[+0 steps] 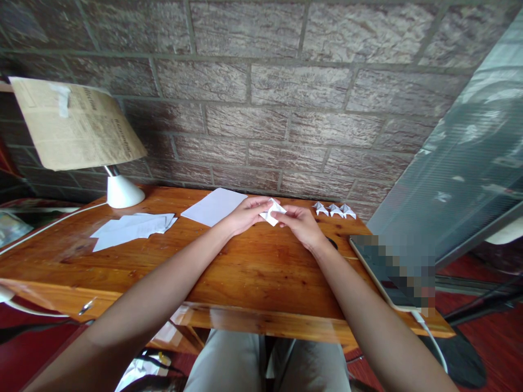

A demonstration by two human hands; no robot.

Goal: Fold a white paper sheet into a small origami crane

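Both forearms extend from the near edge over a glossy, knotted orange-brown wooden table [253,277], meeting toward its far middle. The left hand [244,215] and the right hand [300,224] hold between them a small white folded paper piece [272,212], angular and creased, raised just above the tabletop. The left hand's fingers curl around its left side and pinch it; the right hand's thumb and forefinger are closed on its right edge. Just beyond the left hand lies a flat white paper sheet [213,206], a smooth rectangle set at an angle. Farther left, a loose fanned stack of white paper sheets [131,228] rests flat on the wood. At the far right of the table, near the wall, stands a row of three small white folded paper figures [335,209], each pointed and peaked, set side by side and apart from the hands. At the far left stands a lamp with a white conical base [119,190] and a beige paper shade printed like newsprint [75,125], tilted, with a strip of tape on it. On the near right corner lies a flat dark tablet with a pale rim [379,272], its screen blurred, a white cable [431,337] hanging from its near end. Behind the table rises a rough, textured grey-brown brick wall [286,98].
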